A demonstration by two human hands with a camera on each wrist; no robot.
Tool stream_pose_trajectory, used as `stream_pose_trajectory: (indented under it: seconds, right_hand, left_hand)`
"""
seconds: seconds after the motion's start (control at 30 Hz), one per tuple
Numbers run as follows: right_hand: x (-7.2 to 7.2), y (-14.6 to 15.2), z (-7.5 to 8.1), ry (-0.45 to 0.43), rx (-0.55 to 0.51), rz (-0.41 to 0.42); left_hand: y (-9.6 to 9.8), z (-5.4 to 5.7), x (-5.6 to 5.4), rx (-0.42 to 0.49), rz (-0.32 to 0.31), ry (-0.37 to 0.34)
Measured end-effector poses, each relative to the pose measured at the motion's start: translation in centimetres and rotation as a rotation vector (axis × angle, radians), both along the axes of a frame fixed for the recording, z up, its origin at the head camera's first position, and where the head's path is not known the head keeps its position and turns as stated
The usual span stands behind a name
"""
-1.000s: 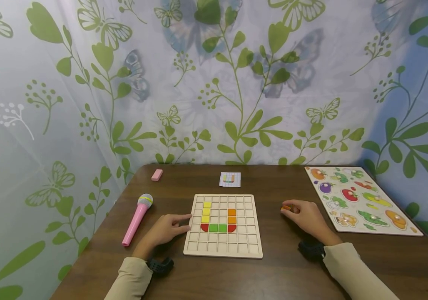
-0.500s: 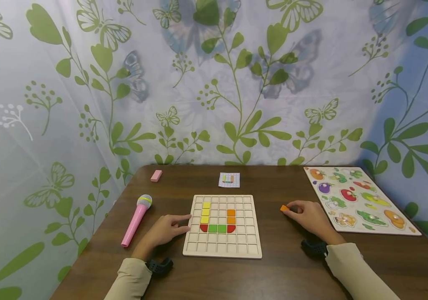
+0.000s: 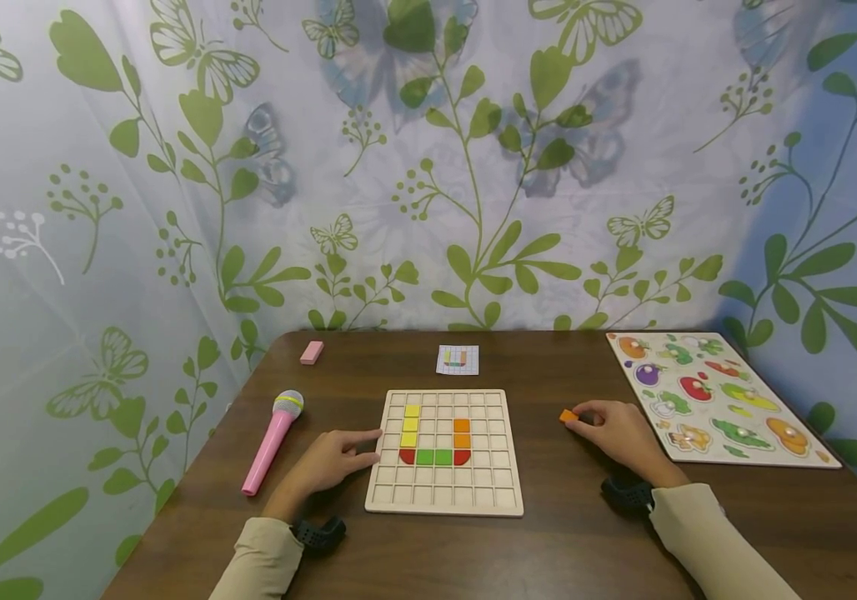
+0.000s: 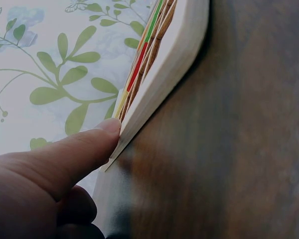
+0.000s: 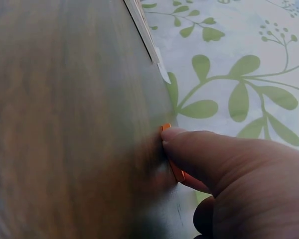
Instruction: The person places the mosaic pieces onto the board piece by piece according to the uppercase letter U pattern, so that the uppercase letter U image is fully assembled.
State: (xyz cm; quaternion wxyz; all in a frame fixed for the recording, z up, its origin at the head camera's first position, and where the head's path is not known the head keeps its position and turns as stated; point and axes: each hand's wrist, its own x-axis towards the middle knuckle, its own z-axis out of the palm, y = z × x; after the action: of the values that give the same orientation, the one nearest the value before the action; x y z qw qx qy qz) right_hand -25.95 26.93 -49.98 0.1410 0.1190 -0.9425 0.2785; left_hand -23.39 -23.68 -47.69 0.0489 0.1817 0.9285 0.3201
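A pale wooden grid board (image 3: 445, 492) lies on the table with coloured tiles forming a U. Yellow tiles (image 3: 409, 426) make its left side, orange tiles (image 3: 462, 433) its right, and green tiles (image 3: 434, 457) between two rounded red ones its base. My left hand (image 3: 329, 460) rests at the board's left edge, index finger and thumb extended; in the left wrist view a fingertip meets the edge. Right of the board, my right hand (image 3: 618, 432) pinches a small orange square tile (image 3: 568, 416) between thumb and finger. The right wrist view shows this orange tile on edge, close over the tabletop.
Behind the board lies a small printed pattern card (image 3: 458, 360) with a similar U. A pink microphone (image 3: 268, 446) and a pink block (image 3: 312, 352) are at the left. A vegetable peg puzzle (image 3: 759, 456) covers the right side. A leafy curtain (image 3: 398, 250) hangs behind the table.
The orange tile in my right hand has turned so its flat face shows more to the head camera. My left hand stays at the board's edge.
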Motion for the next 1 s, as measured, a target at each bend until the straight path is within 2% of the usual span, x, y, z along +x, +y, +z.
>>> stream_pose_trajectory:
  seconds: [0.47, 1.0]
  right_hand:
    - [-0.3, -0.8, 0.2, 0.037, 0.000, 0.000]
    - [-0.7, -5.3, 0.9, -0.012, -0.061, 0.067]
  left_hand:
    - [0.1, 0.2, 0.1, 0.009, 0.016, -0.006]
    - [0.1, 0.3, 0.2, -0.009, 0.012, -0.020]
